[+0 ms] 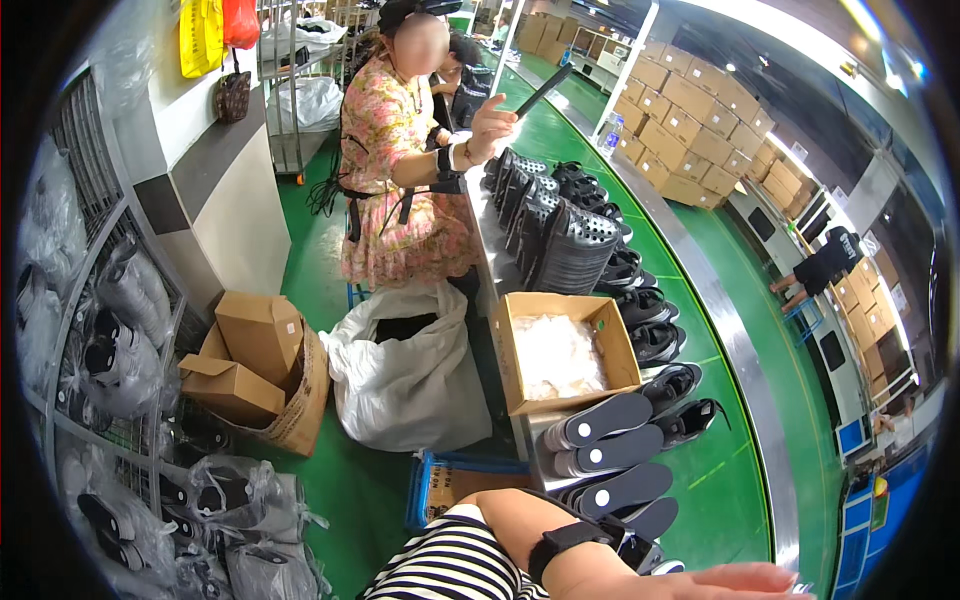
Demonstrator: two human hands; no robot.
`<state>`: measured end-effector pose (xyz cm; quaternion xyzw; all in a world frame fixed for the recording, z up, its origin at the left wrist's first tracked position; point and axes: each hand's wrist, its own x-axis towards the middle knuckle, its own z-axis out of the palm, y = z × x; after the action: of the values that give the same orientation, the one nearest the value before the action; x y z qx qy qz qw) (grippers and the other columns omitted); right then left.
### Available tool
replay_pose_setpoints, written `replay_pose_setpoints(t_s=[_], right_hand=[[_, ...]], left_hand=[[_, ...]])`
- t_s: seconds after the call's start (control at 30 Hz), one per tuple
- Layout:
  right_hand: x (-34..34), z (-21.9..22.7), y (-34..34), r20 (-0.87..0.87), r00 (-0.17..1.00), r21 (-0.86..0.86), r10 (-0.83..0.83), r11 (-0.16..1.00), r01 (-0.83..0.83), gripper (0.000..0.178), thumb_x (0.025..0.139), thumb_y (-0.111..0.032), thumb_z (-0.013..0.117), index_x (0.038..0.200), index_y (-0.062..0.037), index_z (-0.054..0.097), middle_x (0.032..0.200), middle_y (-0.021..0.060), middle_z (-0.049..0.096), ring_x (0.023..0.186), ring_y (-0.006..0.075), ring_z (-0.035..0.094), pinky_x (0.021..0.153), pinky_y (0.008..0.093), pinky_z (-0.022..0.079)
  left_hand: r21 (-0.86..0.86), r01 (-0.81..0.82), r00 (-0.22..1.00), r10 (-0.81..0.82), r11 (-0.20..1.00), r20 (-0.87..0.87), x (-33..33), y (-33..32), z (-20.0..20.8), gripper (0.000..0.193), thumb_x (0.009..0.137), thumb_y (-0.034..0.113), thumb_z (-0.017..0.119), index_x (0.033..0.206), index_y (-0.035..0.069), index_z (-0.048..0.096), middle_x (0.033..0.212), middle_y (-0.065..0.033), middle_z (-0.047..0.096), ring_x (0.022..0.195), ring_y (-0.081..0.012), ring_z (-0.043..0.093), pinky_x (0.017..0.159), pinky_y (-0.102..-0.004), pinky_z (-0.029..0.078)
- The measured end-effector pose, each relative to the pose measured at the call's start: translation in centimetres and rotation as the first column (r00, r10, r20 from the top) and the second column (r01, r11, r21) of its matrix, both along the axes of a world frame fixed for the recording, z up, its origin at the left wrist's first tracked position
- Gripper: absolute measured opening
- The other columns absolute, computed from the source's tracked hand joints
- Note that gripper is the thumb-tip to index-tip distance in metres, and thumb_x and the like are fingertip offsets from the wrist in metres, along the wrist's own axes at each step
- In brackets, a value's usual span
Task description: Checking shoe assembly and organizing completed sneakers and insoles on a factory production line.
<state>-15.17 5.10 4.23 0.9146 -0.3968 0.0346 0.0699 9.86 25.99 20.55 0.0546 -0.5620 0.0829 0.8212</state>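
My left forearm comes in at the lower edge with a black band around the wrist. My left hand (735, 578) reaches to the right with its fingers stretched out, partly cut off by the frame's edge, and nothing shows in it. My right hand is out of view. Nearest to the left arm are black insoles (625, 490) with white round stickers, lying in stacks on a metal ledge. Behind them stands an open cardboard box (508, 352) holding whitish, thin pieces. Black shoes (655, 342) line the green conveyor belt (715, 355) beside the ledge.
Across the ledge's far end sits a co-worker (405, 170), raising a dark flat piece (545, 90). Perforated black insoles (575, 245) stand there. Left are a white sack (400, 385), a carton (305, 410), a blue crate (418, 495) and a rack (70, 330) of bagged shoes.
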Motion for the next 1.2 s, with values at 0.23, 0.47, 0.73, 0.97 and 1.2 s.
replay_pose_setpoints(t_s=[0.23, 0.47, 0.73, 0.97, 1.2], right_hand=[[0.5, 0.8, 1.5, -0.002, 1.0, -0.027, -0.005, 1.0, 0.005, 0.025, 0.077, -0.034, 0.048, 0.077, -0.0124, 0.062, 0.065, 0.0097, 0.061, 0.056, 0.0288, 0.058, 0.052, 0.0379, 0.046], [-3.8, 0.3, 3.2, -0.069, 0.997, 0.002, -0.031, 1.0, 0.031, 0.027, 0.079, -0.034, 0.046, 0.076, -0.0119, 0.061, 0.064, 0.0097, 0.061, 0.054, 0.029, 0.058, 0.051, 0.0383, 0.046], [-6.7, -2.2, 4.5, 0.008, 0.999, -0.022, -0.047, 0.999, 0.047, 0.03, 0.078, -0.036, 0.045, 0.071, -0.0116, 0.061, 0.065, 0.012, 0.06, 0.056, 0.0314, 0.057, 0.052, 0.0421, 0.043], [-6.7, -2.4, 4.3, -0.066, 0.989, 0.09, -0.134, 0.986, 0.14, 0.034, 0.077, -0.038, 0.047, 0.079, -0.0069, 0.061, 0.073, 0.0149, 0.061, 0.067, 0.0328, 0.058, 0.061, 0.0406, 0.045], [-6.3, -0.8, 4.6, -0.259, 0.958, 0.14, -0.121, 0.977, 0.161, 0.042, 0.074, -0.048, 0.051, 0.084, -0.0086, 0.059, 0.077, 0.0161, 0.061, 0.075, 0.0335, 0.058, 0.066, 0.0419, 0.045]], left_hand=[[-0.031, 0.021, 1.0, -0.02, 0.999, 0.024, 0.3, 5.1, 3.7, 0.042, 0.088, 0.023, 0.036, 0.111, -0.011, 0.044, 0.107, -0.0217, 0.052, 0.098, -0.0315, 0.051, 0.083, -0.039, 0.037], [0.098, -0.485, 0.868, 0.465, 0.869, 0.175, -3.7, 9.7, 6.3, 0.015, 0.084, 0.01, 0.044, 0.085, 0.005, 0.058, 0.092, -0.0088, 0.059, 0.083, -0.0215, 0.054, 0.073, -0.0339, 0.039], [0.093, -0.741, 0.661, 0.747, 0.665, -0.079, -10.3, 13.6, 7.6, 0.006, 0.075, 0.005, 0.053, 0.07, 0.005, 0.057, 0.083, -0.0052, 0.059, 0.074, -0.0189, 0.055, 0.066, -0.0359, 0.044], [-0.017, -0.776, 0.631, 0.774, 0.631, -0.043, -10.3, 15.9, 7.4, 0.006, 0.074, 0.006, 0.056, 0.07, 0.009, 0.053, 0.08, -0.0022, 0.056, 0.072, -0.0184, 0.055, 0.067, -0.0366, 0.044], [0.071, -0.692, 0.705, 0.693, 0.719, -0.147, -7.9, 17.8, 5.8, 0.011, 0.086, 0.021, 0.045, 0.091, 0.012, 0.042, 0.079, -0.0044, 0.056, 0.069, -0.0212, 0.056, 0.066, -0.0391, 0.043]])
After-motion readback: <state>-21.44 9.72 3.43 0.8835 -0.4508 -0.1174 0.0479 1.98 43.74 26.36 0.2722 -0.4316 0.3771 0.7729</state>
